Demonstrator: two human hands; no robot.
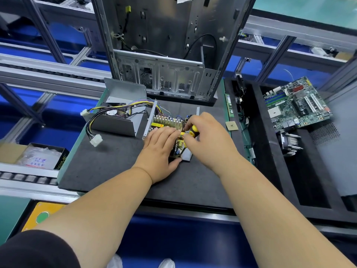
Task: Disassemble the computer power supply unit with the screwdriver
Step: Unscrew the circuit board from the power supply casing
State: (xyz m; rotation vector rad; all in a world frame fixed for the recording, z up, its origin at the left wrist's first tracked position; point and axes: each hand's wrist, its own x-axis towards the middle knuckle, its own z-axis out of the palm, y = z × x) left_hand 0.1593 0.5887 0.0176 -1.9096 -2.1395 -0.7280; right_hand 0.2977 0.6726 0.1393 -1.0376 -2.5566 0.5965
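The opened power supply unit (166, 122) lies on the dark foam mat (108, 163), its circuit board with heat-sink fins and yellow parts exposed. My left hand (160, 149) lies flat on the board, its thumb hooked under the near edge. My right hand (206, 136) grips a yellow-and-black screwdriver (193, 130) held over the board's right side; its tip is hidden. The removed grey cover with fan (119, 117) sits to the left, joined by a bundle of coloured wires (92, 120).
An empty metal computer case (166, 55) stands upright behind the mat. A CPU chip (232, 126) and a RAM stick (229, 105) lie on the mat's right edge. A black tray holds a motherboard (295, 103) and a heat sink (289, 142). A box of bags (38, 157) sits left.
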